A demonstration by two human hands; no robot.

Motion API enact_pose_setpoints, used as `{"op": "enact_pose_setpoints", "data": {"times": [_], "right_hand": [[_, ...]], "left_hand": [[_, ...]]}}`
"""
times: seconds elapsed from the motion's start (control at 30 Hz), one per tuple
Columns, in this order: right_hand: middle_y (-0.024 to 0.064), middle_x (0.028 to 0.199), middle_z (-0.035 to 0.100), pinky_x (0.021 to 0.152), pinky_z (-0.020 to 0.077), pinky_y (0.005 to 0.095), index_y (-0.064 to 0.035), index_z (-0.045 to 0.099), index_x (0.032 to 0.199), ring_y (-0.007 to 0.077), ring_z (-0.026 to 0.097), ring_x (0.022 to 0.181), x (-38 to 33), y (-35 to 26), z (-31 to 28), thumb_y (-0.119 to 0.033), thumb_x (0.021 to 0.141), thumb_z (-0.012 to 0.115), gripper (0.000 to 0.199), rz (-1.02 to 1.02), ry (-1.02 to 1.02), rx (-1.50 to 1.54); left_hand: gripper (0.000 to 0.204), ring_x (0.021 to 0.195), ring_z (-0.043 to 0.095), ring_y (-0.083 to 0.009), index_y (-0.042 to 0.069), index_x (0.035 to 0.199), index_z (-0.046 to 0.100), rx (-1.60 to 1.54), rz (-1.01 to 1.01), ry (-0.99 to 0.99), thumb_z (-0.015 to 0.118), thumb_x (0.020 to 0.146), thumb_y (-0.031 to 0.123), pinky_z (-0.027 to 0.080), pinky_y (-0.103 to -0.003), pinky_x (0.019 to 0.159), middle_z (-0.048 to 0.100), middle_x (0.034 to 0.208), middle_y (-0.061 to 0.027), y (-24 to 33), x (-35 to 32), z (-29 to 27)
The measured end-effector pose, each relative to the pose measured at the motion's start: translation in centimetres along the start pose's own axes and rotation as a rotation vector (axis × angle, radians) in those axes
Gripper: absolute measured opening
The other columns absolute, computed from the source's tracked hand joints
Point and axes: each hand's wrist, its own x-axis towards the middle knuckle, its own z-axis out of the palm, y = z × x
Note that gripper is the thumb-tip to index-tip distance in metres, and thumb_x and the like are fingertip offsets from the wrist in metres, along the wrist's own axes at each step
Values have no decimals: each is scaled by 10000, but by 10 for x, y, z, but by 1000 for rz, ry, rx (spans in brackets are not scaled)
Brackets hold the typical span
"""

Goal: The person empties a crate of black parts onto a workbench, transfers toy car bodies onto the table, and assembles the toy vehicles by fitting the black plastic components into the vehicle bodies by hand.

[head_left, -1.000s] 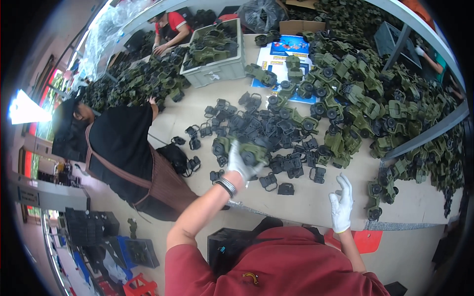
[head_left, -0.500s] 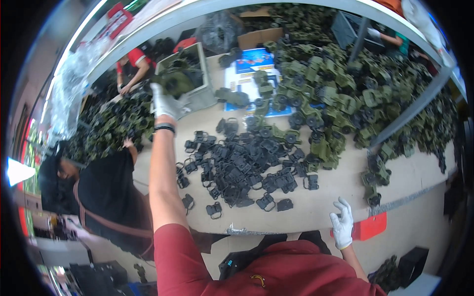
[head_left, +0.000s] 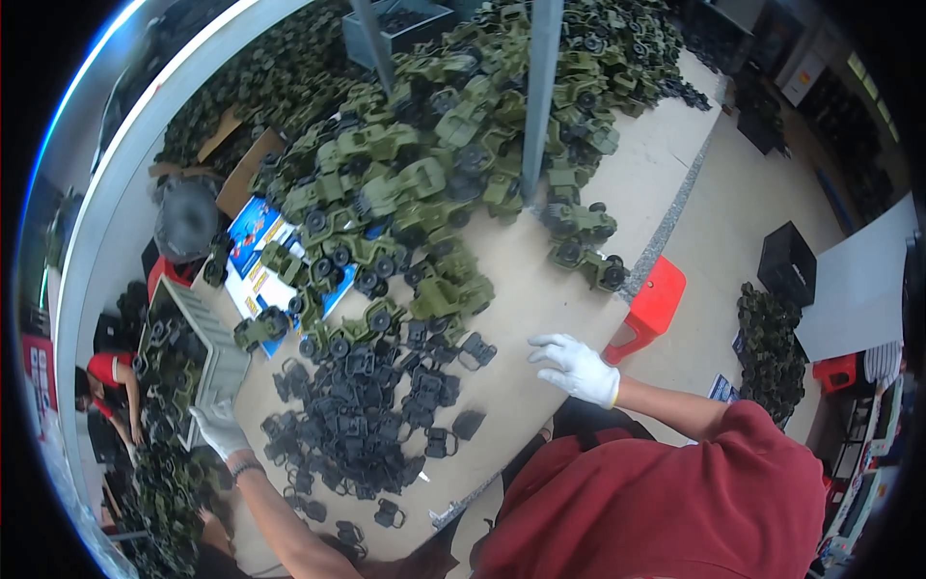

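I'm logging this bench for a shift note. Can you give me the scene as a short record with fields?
Setting: long pale worktable
Left hand: white glove, stretched out at the grey crate, holding nothing that shows
Right hand: white glove, open, flat on bare tabletop
Between hands: heap of black plastic parts
Further back: pile of green toy vehicles
Beside table: red stool
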Motion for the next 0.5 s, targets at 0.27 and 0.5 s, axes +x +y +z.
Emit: {"op": "enact_pose_setpoints", "data": {"times": [0.27,0.5], "right_hand": [[133,1200,606,969,460,429,-98,619,1140,344,559,1121,94,50,-106,-208,880,656,284,-173,528,18],[154,1237,615,974,470,360,-34,548,1296,275,604,1132,206,190,-261,-339,842,736,578,325,981,286]], "left_hand": [[638,1288,458,-228,-11,1466,360,850,303,-271,673,920,95,356,-357,1084,472,1425,-133,-59,-118,128],[585,1318,458,-221,4,1427,443,1152,577,-767,687,919,163,314,-330,1125,504,1428,-134,-159,-137,386]]}}
